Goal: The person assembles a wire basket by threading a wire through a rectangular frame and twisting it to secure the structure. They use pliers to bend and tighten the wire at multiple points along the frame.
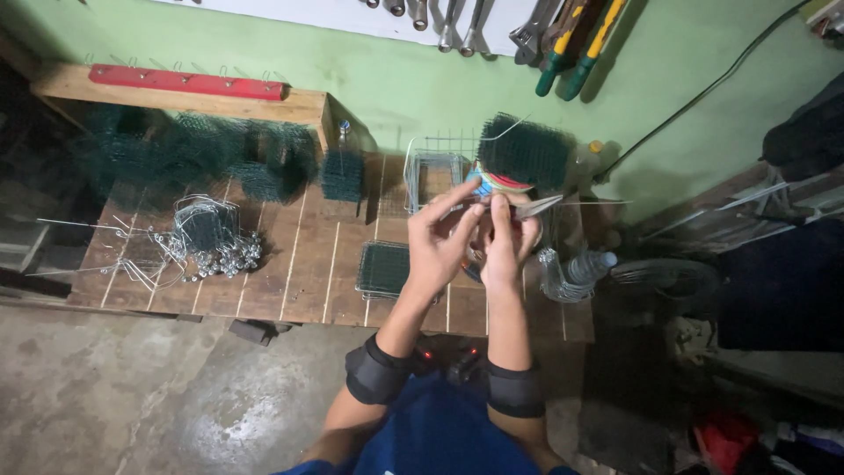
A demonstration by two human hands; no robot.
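Holding both hands raised together over the brown wooden plank bench (pixel 299 264), the person works at its right half. Left hand (pixel 437 246): fingers curled, thumb and forefinger pinched shut on a thin, straight, silvery wire (pixel 576 203) that runs off to the right. Right hand (pixel 503 251): closed, forefinger pointing up, gripping a pair of slim metal pliers (pixel 533 208) whose pointed tip lies along the same wire. Exact contact between pliers and wire is too small to tell. Both forearms carry black bands near the elbow. Just behind the hands stands a roll of dark green wire mesh (pixel 526 149), with a small round spool with red and blue rims (pixel 494 182) touching its lower edge. Beside it to the left stands an open cage of bare silver wire (pixel 432 176). Below the left hand a flat square panel of green mesh in a wire frame (pixel 383 268) lies on the bench. To the right of the wrists sits a clear plastic bottle lying on its side (pixel 587 266) against a bundle of bent wire loops (pixel 554 277). Well apart, at the left end of the bench: a heap of bent silver wire pieces (pixel 207 242). Behind that heap: crumpled green mesh (pixel 193 149) under a wooden shelf with a red strip (pixel 186 83). Hand tools (pixel 571 40) hang on the green wall above.
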